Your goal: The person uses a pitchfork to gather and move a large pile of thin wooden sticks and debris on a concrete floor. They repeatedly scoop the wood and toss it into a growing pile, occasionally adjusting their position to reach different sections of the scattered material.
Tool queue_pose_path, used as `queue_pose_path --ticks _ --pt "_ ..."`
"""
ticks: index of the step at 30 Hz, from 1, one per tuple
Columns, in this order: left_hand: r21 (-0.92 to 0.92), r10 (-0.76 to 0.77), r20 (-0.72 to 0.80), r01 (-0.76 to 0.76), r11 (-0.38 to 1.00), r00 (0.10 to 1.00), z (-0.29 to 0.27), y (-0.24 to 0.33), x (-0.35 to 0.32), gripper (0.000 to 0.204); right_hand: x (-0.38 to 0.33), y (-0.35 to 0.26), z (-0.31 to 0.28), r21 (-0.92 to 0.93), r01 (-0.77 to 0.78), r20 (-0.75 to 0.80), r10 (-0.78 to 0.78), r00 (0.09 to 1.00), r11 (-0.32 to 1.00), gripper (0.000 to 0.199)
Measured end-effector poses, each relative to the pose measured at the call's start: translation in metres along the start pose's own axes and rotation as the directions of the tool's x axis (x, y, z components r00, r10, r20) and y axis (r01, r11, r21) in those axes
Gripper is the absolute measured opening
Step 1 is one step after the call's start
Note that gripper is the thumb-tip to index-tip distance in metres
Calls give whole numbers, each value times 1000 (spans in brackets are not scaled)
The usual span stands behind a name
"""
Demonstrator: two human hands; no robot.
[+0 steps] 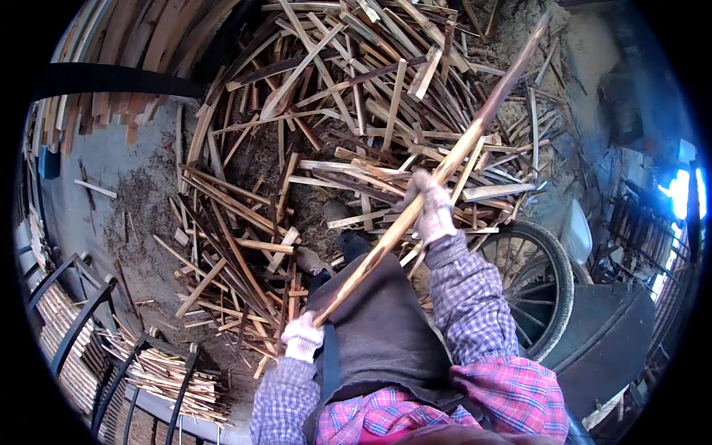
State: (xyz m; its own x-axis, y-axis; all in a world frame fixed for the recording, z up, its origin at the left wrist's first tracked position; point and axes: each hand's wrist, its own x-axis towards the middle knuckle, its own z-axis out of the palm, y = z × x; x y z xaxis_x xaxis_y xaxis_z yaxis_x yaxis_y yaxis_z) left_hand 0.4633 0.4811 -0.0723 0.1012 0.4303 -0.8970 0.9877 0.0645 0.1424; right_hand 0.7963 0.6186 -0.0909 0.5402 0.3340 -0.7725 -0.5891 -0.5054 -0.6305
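Observation:
A long, narrow wooden slab [386, 239] with bark along part of it slants across the view, its far end up at the right. Near its lower end, my gloved left hand [302, 335] is closed around it by my lap. Further up, my gloved right hand [432, 208] grips the same slab from the side. A dark apron [378, 326] covers my lap beneath the wood. Beyond my hands lies a big heap of split wood strips [356, 81], and another loose pile of strips [241, 245] is beside my left leg.
A spoked wheel [560, 297] stands close to my right arm, beside a dark green panel [604, 341]. Black metal racks [89, 308] with stacked sticks [170, 378] are at the lower left. Stacked boards [141, 37] fill the upper left. Debris litters the concrete floor [119, 185].

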Motion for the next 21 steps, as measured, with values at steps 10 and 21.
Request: queue_pose_path --ticks 10,21 --pt "138 550 -622 -613 778 557 -97 216 124 26 55 -129 57 -421 370 -148 -465 873 828 34" --pt "-679 767 -47 543 -494 639 -151 293 198 19 165 -158 125 -984 108 149 -327 933 -140 42"
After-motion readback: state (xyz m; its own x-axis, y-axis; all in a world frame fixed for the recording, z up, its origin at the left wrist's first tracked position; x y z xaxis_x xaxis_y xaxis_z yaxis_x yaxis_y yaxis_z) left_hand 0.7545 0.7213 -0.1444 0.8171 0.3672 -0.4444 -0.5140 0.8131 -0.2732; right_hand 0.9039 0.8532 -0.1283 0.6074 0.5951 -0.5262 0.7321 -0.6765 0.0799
